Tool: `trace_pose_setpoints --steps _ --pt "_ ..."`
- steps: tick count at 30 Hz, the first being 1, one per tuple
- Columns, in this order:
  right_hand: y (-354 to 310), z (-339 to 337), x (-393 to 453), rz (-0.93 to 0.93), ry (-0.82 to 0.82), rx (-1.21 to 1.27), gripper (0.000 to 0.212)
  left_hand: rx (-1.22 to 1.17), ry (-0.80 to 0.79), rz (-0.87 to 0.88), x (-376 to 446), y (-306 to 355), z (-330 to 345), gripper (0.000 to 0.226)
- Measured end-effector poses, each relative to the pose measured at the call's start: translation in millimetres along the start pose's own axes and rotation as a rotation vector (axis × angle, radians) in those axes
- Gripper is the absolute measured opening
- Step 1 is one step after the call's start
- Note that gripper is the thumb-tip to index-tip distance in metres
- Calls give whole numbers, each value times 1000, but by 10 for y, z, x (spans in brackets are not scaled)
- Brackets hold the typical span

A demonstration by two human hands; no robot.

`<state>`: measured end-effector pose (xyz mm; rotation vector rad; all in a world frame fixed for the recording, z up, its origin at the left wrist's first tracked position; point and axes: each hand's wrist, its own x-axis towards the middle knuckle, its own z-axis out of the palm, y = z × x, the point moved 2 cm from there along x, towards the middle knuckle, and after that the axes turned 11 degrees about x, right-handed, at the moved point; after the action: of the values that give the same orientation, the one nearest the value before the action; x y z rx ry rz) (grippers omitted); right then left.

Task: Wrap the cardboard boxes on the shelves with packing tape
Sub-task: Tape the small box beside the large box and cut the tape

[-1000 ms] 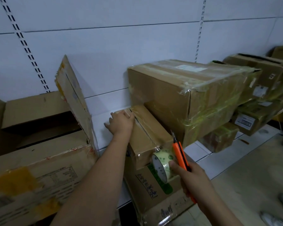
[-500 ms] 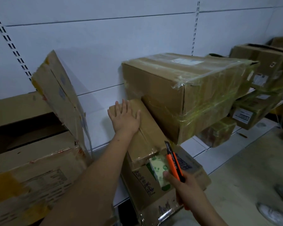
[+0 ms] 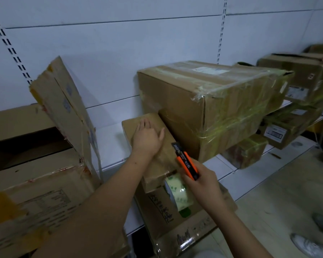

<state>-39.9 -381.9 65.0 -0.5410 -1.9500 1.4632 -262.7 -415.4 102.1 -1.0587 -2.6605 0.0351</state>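
Left hand point(image 3: 147, 138): laid flat, fingers straight, on small box point(image 3: 153, 151), frame centre | right hand point(image 3: 203, 185): clamped round orange knife point(image 3: 186, 162) above tape roll point(image 3: 177, 194)

Stockroom or shop back room, as I see it. White panelled wall point(image 3: 104, 53) with slotted metal uprights point(image 3: 221, 34) for brackets; white shelf boards point(image 3: 227, 170) running along it; cardboard boxes point(image 3: 209, 108), many bound in clear tape, some bearing shipping labels point(image 3: 274, 132), stacked along the shelves; plain grey floor point(image 3: 280, 200) below.
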Motion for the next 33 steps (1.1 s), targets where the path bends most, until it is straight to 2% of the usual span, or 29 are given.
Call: trace_pose_setpoints --steps 4,7,9,11,12,14,15,18,20,23,25,27,30,33 --pt "9 82 127 97 -61 200 45 -15 -243 26 17 -138 -46 98" --pt "43 236 148 148 -87 319 35 52 -254 -45 17 -178 -58 104" --pt "55 415 159 183 -97 359 38 125 -162 -135 -60 -184 -211 92" --pt "-10 607 172 195 -88 357 46 186 10 -218 -181 -193 -421 54" --pt "-62 701 188 195 -91 340 43 180 42 -233 -241 -214 -509 37" --pt "-173 865 231 192 -116 318 35 57 -36 -257 -382 -319 -550 27" --pt "-200 923 274 185 -115 336 35 -10 -116 -260 -471 -381 -520 32" --pt "-241 964 437 199 -101 436 34 -70 -457 -201 -705 -550 -367 73" --pt "-228 916 529 245 -114 461 24 -101 -536 -154 -758 -618 -320 94" --pt "-120 820 620 283 -83 487 30 -143 -493 -128 -659 -631 -324 93" --pt "-64 736 636 249 -13 464 21 -136 -422 -102 -572 -613 -258 86" --pt "-57 667 634 201 58 418 8 -133 -302 -80 -501 -582 -205 75" --pt "-82 579 634 164 118 400 4 -140 -127 -73 -387 -564 -213 51" --pt "-72 523 658 160 92 378 7 -229 -111 -90 -235 -590 -173 37"
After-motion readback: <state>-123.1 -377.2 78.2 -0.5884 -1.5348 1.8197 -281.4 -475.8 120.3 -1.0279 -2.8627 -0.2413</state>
